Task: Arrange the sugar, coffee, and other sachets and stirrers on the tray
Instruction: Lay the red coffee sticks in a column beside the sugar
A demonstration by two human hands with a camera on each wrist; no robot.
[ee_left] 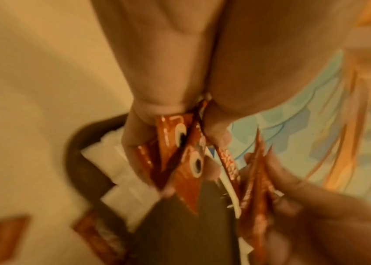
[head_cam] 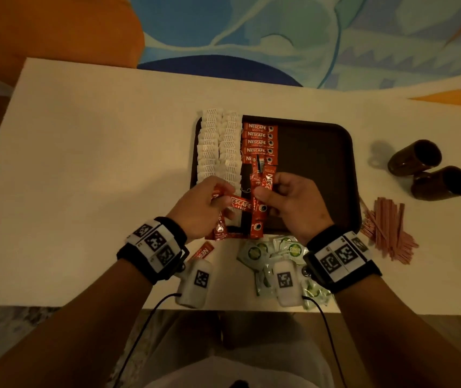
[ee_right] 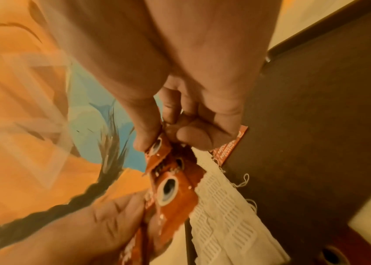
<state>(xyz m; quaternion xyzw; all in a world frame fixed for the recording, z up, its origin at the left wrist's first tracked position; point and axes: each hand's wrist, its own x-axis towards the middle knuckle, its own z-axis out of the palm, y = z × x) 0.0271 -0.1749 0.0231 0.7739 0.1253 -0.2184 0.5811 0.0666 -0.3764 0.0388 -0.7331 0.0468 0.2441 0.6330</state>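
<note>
A dark brown tray (head_cam: 318, 152) lies on the table. Two columns of white sugar sachets (head_cam: 219, 144) fill its left side, and a column of red coffee sachets (head_cam: 259, 142) lies beside them. Over the tray's near edge, my left hand (head_cam: 204, 204) grips several red coffee sachets (head_cam: 239, 204), one pointing right; the same sachets (ee_left: 179, 157) show between its fingers in the left wrist view. My right hand (head_cam: 288, 203) pinches more red coffee sachets (head_cam: 258, 217) held upright, seen up close as red sachets (ee_right: 168, 186) under its thumb.
Green tea sachets (head_cam: 274, 253) lie in a heap at the table's near edge. A pile of pink stirrers (head_cam: 388, 231) sits right of the tray. Two brown mugs (head_cam: 428, 169) lie on their sides at the far right. One red sachet (head_cam: 202, 252) rests under my left wrist.
</note>
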